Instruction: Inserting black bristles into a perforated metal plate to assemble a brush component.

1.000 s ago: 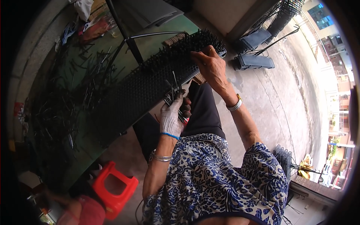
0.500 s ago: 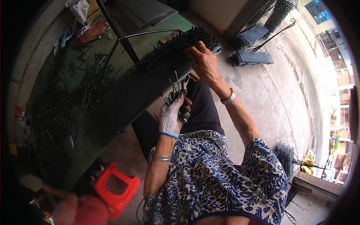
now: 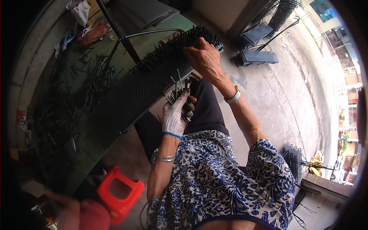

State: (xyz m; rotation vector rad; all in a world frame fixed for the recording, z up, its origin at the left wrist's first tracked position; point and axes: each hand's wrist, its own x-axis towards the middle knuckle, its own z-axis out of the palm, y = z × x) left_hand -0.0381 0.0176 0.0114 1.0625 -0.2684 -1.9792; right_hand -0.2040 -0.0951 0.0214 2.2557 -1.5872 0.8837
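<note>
My left hand (image 3: 174,115), in a white knit glove with bare, darkened fingertips, is closed around a bundle of thin dark rods (image 3: 178,82), held at the near edge of a long black perforated board (image 3: 130,90). My bare right hand (image 3: 206,59) is over the board's far right end, fingers bent together among short black rods (image 3: 165,51) that stand densely in the holes there. Its fingertips are partly hidden, and what they pinch cannot be made out. The board's middle and near left stretch shows bare holes.
Loose dark rods (image 3: 65,111) lie heaped on the green table (image 3: 92,163). A black metal stand (image 3: 124,42) rises behind the board. A red plastic stool (image 3: 122,191) stands lower left, beside another person (image 3: 90,214). Black racks (image 3: 257,57) rest on the concrete floor at right.
My right hand has shifted slightly left and up along the standing rods. My left hand keeps its bundle and has barely moved.
</note>
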